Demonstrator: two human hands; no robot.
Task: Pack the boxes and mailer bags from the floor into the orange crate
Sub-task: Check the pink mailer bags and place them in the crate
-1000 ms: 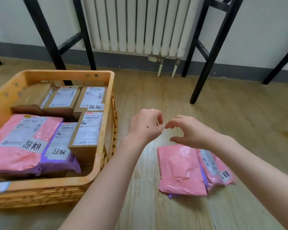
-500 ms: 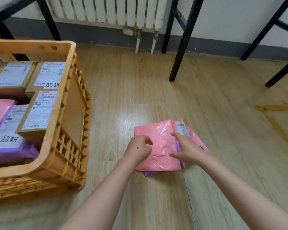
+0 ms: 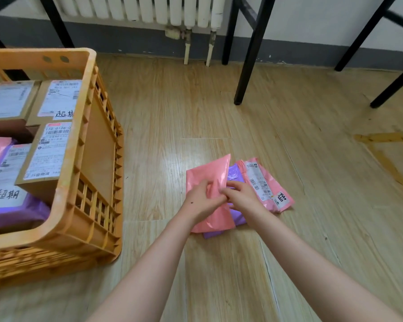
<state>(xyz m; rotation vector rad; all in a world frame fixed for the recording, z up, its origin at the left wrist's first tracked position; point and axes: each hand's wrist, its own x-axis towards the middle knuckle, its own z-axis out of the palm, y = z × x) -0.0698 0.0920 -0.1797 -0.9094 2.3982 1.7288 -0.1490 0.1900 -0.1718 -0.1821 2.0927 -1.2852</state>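
Observation:
On the wooden floor lies a small pile of mailer bags: a plain pink mailer bag (image 3: 207, 175) on top, a purple mailer bag (image 3: 235, 176) under it, and a labelled pink mailer bag (image 3: 265, 182) to the right. My left hand (image 3: 200, 201) and my right hand (image 3: 241, 197) meet over the pile and pinch the plain pink bag's right edge, which is lifted off the purple one. The orange crate (image 3: 89, 145) stands at the left, holding cardboard boxes (image 3: 51, 149) and pink and purple mailers (image 3: 7, 196).
Black metal table legs (image 3: 249, 59) stand behind the pile and further right (image 3: 393, 87). A white radiator (image 3: 149, 8) with pipes runs along the back wall. Yellow tape marks (image 3: 382, 145) lie on the floor at the right.
Both hands came down from mid-air onto the pile of mailers and took hold of the top pink bag, raising its right edge so the purple bag shows. The view swung right.

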